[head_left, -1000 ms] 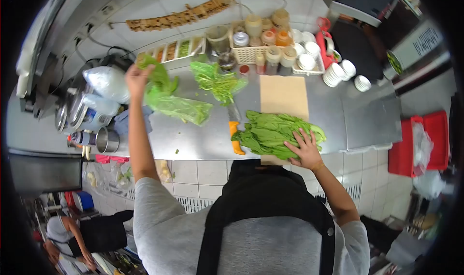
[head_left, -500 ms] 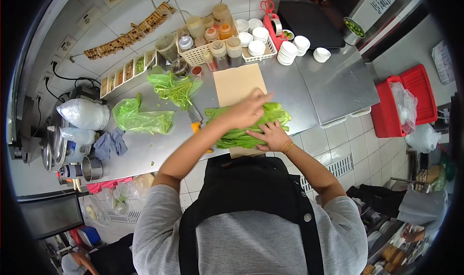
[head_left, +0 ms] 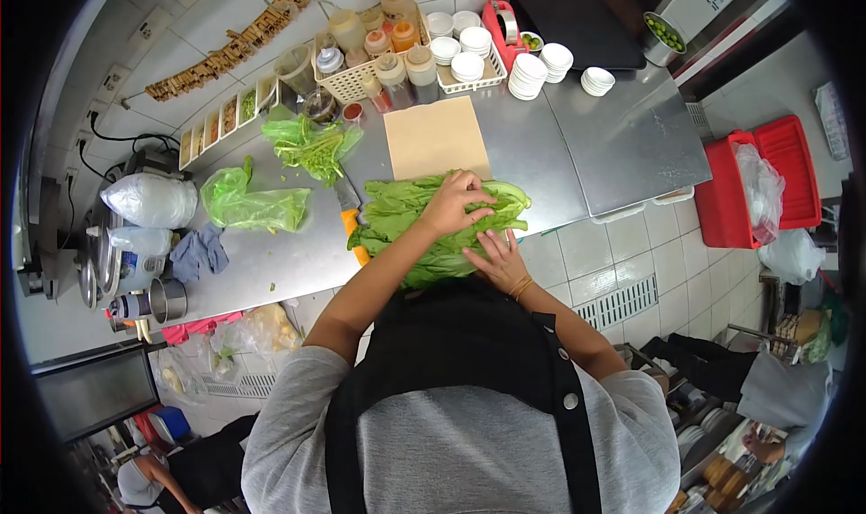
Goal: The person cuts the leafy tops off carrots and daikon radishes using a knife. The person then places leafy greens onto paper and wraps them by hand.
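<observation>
A bunch of leafy green lettuce (head_left: 397, 212) lies in front of me at the counter's near edge, its leaves spread and overlapping the lower part of a tan board (head_left: 437, 139). My left hand (head_left: 457, 205) is on top of the bunch, fingers bent over and gripping leaves near its right end. Just below and right, my right hand (head_left: 499, 257) rests against the leaves with its fingers spread. A knife with an orange handle (head_left: 353, 231) lies left of the lettuce, partly covered by leaves.
On the steel counter (head_left: 622, 153) are green bagged vegetables (head_left: 253, 203), a bundle of greens (head_left: 316, 148), a basket of sauce bottles (head_left: 347, 85) and stacked white bowls (head_left: 527, 74). A red cooler (head_left: 731, 194) stands on the floor at right. Other people work behind me on both sides.
The lettuce has gone from a narrow bundle to a wider, looser spread. My left hand has come down from a raised, blurred position onto the leaves; my right hand stays beside it.
</observation>
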Motion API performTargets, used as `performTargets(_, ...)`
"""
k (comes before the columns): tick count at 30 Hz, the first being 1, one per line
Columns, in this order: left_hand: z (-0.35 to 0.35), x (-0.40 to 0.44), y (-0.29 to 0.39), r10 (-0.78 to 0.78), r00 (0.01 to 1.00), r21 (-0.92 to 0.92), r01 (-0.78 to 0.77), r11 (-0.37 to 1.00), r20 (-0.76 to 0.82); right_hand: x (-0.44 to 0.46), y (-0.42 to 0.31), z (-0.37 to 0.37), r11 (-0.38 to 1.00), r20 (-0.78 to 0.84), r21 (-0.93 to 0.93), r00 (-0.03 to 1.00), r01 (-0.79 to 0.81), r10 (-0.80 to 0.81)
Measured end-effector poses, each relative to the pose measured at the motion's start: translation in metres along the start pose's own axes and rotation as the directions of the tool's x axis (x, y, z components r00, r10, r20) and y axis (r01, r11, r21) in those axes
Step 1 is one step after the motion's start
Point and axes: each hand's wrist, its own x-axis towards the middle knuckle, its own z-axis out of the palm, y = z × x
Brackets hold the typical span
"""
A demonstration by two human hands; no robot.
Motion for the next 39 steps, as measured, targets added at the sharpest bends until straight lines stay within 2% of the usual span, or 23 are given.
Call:
performTargets(1, 0.001, 0.000, -0.001, -0.006, 1.000, -0.002, 0.006, 1.000, -0.003, -0.001, 0.003, 0.006, 1.000, 0.005, 0.003, 1.000, 0.004, -0.004)
performTargets(3, 0.001, -0.001, -0.003, -0.039, 0.999, -0.017, 0.039, 0.999, -0.001, 0.002, 0.008, 0.015, 0.971, 0.035, -0.203, 0.992, 0.124, -0.119)
performTargets(7, 0.002, -0.006, -0.004, -0.036, 0.999, 0.000, 0.036, 0.999, -0.017, 0.013, 0.013, 0.012, 0.963, -0.010, -0.228, 0.988, 0.146, -0.153)
performTargets(9, 0.005, -0.008, -0.007, -0.041, 0.998, 0.000, 0.041, 0.999, 0.051, 0.023, 0.015, -0.009, 0.998, 0.003, -0.018, 0.998, -0.067, 0.068)
performTargets(10, 0.007, -0.010, -0.008, -0.181, 0.978, -0.103, 0.192, 0.976, 0.109, 0.046, 0.015, -0.035, 0.987, 0.075, 0.012, 0.984, -0.161, 0.160)
performTargets(11, 0.005, -0.009, -0.006, -0.188, 0.977, -0.105, 0.198, 0.975, 0.100, 0.061, 0.020, -0.048, 0.988, 0.080, 0.014, 0.985, -0.151, 0.150)
performTargets(13, -0.006, -0.004, -0.002, -0.240, 0.970, -0.259, 0.242, 0.935, 0.039, 0.085, 0.030, -0.059, 0.963, 0.347, 0.094, 0.915, -0.253, 0.206)
performTargets(14, -0.017, -0.002, -0.005, -0.301, 0.943, -0.261, 0.329, 0.908, 0.142, 0.088, 0.036, -0.056, 0.971, 0.316, 0.083, 0.930, -0.222, 0.186)
performTargets(15, -0.027, -0.002, -0.005, -0.301, 0.945, -0.260, 0.326, 0.909, 0.130, 0.096, 0.044, -0.058, 0.974, 0.313, 0.080, 0.933, -0.211, 0.176)
performTargets(17, -0.045, -0.004, 0.000, -0.366, 0.906, -0.136, 0.399, 0.907, 0.213, 0.112, 0.055, -0.066, 0.972, 0.385, 0.151, 0.917, -0.177, 0.107)
performTargets(18, -0.055, -0.001, 0.009, -0.430, 0.856, 0.010, 0.446, 0.895, 0.288, 0.118, 0.061, -0.064, 0.972, 0.310, 0.178, 0.946, -0.153, 0.092)
performTargets(19, -0.057, -0.004, 0.016, -0.434, 0.857, 0.009, 0.450, 0.893, 0.278, 0.126, 0.068, -0.064, 0.974, 0.310, 0.178, 0.947, -0.143, 0.082)
performTargets(20, -0.057, -0.010, 0.026, -0.326, 0.933, 0.228, 0.287, 0.930, 0.155, 0.136, 0.074, -0.063, 0.947, 0.413, 0.227, 0.903, -0.229, 0.119)
performTargets(21, -0.055, -0.016, 0.034, -0.180, 0.982, 0.452, 0.134, 0.882, 0.061, 0.146, 0.083, -0.062, 0.911, 0.513, 0.263, 0.846, -0.317, 0.146)
performTargets(22, -0.053, -0.018, 0.040, -0.233, 0.964, 0.515, 0.136, 0.846, 0.129, 0.155, 0.093, -0.058, 0.913, 0.555, 0.261, 0.823, -0.313, 0.124)
performTargets(23, -0.052, -0.020, 0.044, -0.236, 0.964, 0.517, 0.143, 0.844, 0.119, 0.164, 0.105, -0.052, 0.916, 0.555, 0.261, 0.824, -0.304, 0.115)
performTargets(26, -0.048, -0.021, 0.048, -0.272, 0.941, 0.644, 0.081, 0.760, 0.203, 0.192, 0.141, -0.024, 0.811, 0.776, 0.365, 0.630, -0.457, 0.007)
performTargets(27, -0.048, -0.016, 0.044, -0.273, 0.942, 0.648, 0.086, 0.756, 0.193, 0.203, 0.147, -0.025, 0.816, 0.774, 0.365, 0.634, -0.448, 0.002)
performTargets(29, -0.050, -0.005, 0.035, -0.349, 0.900, 0.753, 0.036, 0.657, 0.262, 0.221, 0.155, -0.030, 0.614, 0.911, 0.366, 0.403, -0.699, -0.084)
performTargets(30, -0.052, 0.000, 0.031, -0.350, 0.902, 0.756, 0.042, 0.654, 0.253, 0.220, 0.162, -0.018, 0.620, 0.910, 0.367, 0.405, -0.693, -0.086)
performTargets(32, -0.056, 0.011, 0.022, -0.386, 0.875, 0.805, -0.007, 0.593, 0.292, 0.213, 0.178, 0.020, 0.515, 0.928, 0.373, 0.302, -0.772, -0.219)
performTargets(37, -0.046, 0.014, -0.020, -0.427, 0.858, 0.723, 0.099, 0.684, 0.286, 0.244, 0.146, -0.022, 0.686, 0.915, 0.320, 0.400, -0.654, -0.045)
performTargets(39, -0.051, 0.018, -0.029, -0.415, 0.866, 0.670, 0.135, 0.730, 0.278, 0.244, 0.121, -0.040, 0.935, 0.801, 0.046, 0.572, -0.351, 0.176)
